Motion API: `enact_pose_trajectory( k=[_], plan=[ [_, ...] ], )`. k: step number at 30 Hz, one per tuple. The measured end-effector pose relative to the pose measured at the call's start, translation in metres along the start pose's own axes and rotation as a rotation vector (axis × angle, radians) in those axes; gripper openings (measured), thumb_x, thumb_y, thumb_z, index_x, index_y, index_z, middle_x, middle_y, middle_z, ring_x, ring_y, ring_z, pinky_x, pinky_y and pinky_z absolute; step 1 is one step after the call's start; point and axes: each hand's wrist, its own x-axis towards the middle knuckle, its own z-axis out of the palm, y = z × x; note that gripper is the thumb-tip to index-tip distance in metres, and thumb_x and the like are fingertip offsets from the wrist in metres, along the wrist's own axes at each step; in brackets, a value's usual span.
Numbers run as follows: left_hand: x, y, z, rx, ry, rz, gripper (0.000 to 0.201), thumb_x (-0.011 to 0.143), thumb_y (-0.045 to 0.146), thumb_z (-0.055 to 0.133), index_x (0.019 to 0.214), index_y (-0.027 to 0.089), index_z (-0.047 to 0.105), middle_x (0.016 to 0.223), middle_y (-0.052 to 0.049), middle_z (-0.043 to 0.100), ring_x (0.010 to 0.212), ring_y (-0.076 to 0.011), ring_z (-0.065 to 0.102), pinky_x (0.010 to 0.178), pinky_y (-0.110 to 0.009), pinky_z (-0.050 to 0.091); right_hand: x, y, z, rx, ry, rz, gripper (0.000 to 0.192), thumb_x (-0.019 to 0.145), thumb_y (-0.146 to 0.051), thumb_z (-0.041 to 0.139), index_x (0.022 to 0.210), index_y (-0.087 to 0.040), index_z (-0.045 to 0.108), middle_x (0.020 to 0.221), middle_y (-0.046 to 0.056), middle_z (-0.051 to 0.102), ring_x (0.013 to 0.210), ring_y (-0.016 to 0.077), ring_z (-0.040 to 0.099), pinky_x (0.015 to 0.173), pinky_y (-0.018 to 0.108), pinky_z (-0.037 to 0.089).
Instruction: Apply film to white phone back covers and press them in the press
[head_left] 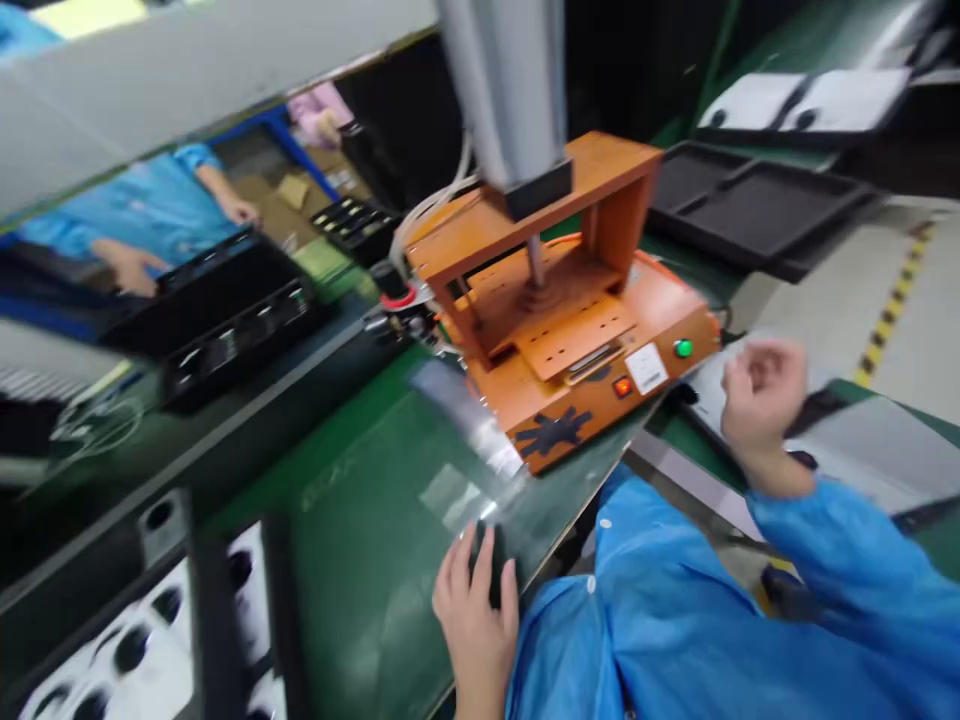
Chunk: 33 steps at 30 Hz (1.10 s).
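On the green mat, my left hand is closed about a small black piece, its thumb and fingers on either side; the palm covers part of the piece. My right hand is raised in a loose fist to the right of an orange press, with nothing visible in its curled fingers. The press has a lit green button and an orange-red switch on its front. A thick grey cylinder stands on top of its frame.
At lower left are black trays with white and black parts. Another person in a blue sleeve handles a black tray across the line. Dark empty trays lie behind the press, and a grey panel is at right.
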Motion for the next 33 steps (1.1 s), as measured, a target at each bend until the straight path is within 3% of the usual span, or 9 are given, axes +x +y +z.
enact_pose_trajectory(
  k=[1, 6, 10, 14, 18, 22, 28, 30, 33],
  plan=[
    [0.0, 0.005, -0.002, 0.073, -0.057, -0.019, 0.049, 0.094, 0.031, 0.061, 0.142, 0.029, 0.058, 0.148, -0.01, 0.058, 0.136, -0.0344, 0.05, 0.106, -0.053, 0.042, -0.034, -0.002, 0.002, 0.023, -0.039, -0.06, 0.02, 0.088, -0.027, 0.064, 0.108, -0.026, 0.06, 0.082, 0.001, 0.055, 0.064, 0.0148, 0.049, 0.058, 0.03, 0.044],
    [-0.018, 0.02, -0.016, 0.138, -0.232, 0.008, 0.052, 0.094, 0.033, 0.061, 0.146, 0.032, 0.053, 0.154, -0.007, 0.053, 0.147, -0.035, 0.037, 0.11, -0.053, 0.036, -0.15, -0.03, 0.023, 0.218, -0.844, -0.517, 0.024, 0.086, -0.01, 0.061, 0.105, -0.025, 0.067, 0.078, 0.001, 0.065, 0.064, 0.0133, 0.059, 0.057, 0.026, 0.05],
    [-0.014, 0.003, -0.032, -0.008, -0.231, -0.018, 0.045, 0.096, 0.037, 0.058, 0.141, 0.032, 0.059, 0.151, -0.01, 0.054, 0.139, -0.0315, 0.048, 0.106, -0.05, 0.041, -0.166, -0.053, 0.055, 0.279, -1.045, -0.561, 0.023, 0.094, -0.012, 0.052, 0.109, -0.022, 0.065, 0.083, 0.003, 0.066, 0.07, 0.0139, 0.061, 0.062, 0.027, 0.051],
    [0.043, -0.039, -0.025, -0.043, 0.035, -0.307, 0.032, 0.099, 0.041, 0.05, 0.116, 0.026, 0.074, 0.131, -0.011, 0.067, 0.121, -0.0285, 0.059, 0.105, -0.049, 0.043, -0.17, -0.078, 0.091, 0.276, -1.203, -0.687, 0.02, 0.097, -0.018, 0.051, 0.11, -0.02, 0.066, 0.088, 0.006, 0.066, 0.077, 0.0167, 0.062, 0.068, 0.029, 0.053],
    [0.094, -0.072, -0.001, -0.02, 0.127, -0.434, 0.035, 0.093, 0.043, 0.063, 0.121, 0.025, 0.073, 0.137, -0.014, 0.065, 0.127, -0.0377, 0.052, 0.106, -0.062, 0.035, -0.18, -0.092, 0.12, 0.281, -1.236, -0.768, 0.02, 0.098, -0.018, 0.05, 0.109, -0.02, 0.067, 0.09, 0.006, 0.066, 0.081, 0.0171, 0.062, 0.073, 0.029, 0.053],
    [0.104, -0.076, 0.007, -0.083, 0.178, -0.452, 0.023, 0.089, 0.037, 0.07, 0.108, 0.026, 0.077, 0.13, -0.01, 0.071, 0.127, -0.0367, 0.053, 0.109, -0.064, 0.031, -0.18, -0.093, 0.131, 0.262, -1.21, -0.755, 0.017, 0.097, -0.018, 0.053, 0.108, -0.018, 0.066, 0.092, 0.005, 0.065, 0.081, 0.0154, 0.062, 0.072, 0.027, 0.051],
    [0.082, -0.041, -0.012, -0.294, 0.202, -0.368, 0.022, 0.094, 0.037, 0.062, 0.106, 0.023, 0.074, 0.104, -0.006, 0.077, 0.094, -0.0197, 0.07, 0.091, -0.037, 0.054, -0.159, -0.114, 0.139, 0.221, -1.051, -0.787, 0.019, 0.097, -0.018, 0.056, 0.112, -0.019, 0.067, 0.106, 0.009, 0.069, 0.099, 0.0206, 0.063, 0.083, 0.035, 0.05],
    [0.073, -0.023, -0.021, -0.345, 0.211, -0.339, 0.022, 0.095, 0.037, 0.061, 0.105, 0.022, 0.074, 0.101, -0.005, 0.076, 0.089, -0.0176, 0.07, 0.087, -0.032, 0.055, -0.151, -0.12, 0.143, 0.198, -1.006, -0.8, 0.023, 0.098, -0.021, 0.057, 0.12, -0.019, 0.065, 0.116, 0.01, 0.069, 0.11, 0.0234, 0.062, 0.089, 0.039, 0.048],
    [0.064, -0.004, -0.033, -0.386, 0.233, -0.294, 0.018, 0.094, 0.035, 0.064, 0.103, 0.023, 0.075, 0.098, -0.005, 0.076, 0.091, -0.0174, 0.07, 0.089, -0.032, 0.055, -0.144, -0.121, 0.146, 0.2, -0.984, -0.857, 0.024, 0.1, -0.023, 0.057, 0.122, -0.018, 0.064, 0.106, 0.008, 0.072, 0.099, 0.0206, 0.065, 0.085, 0.037, 0.048]
  ],
)
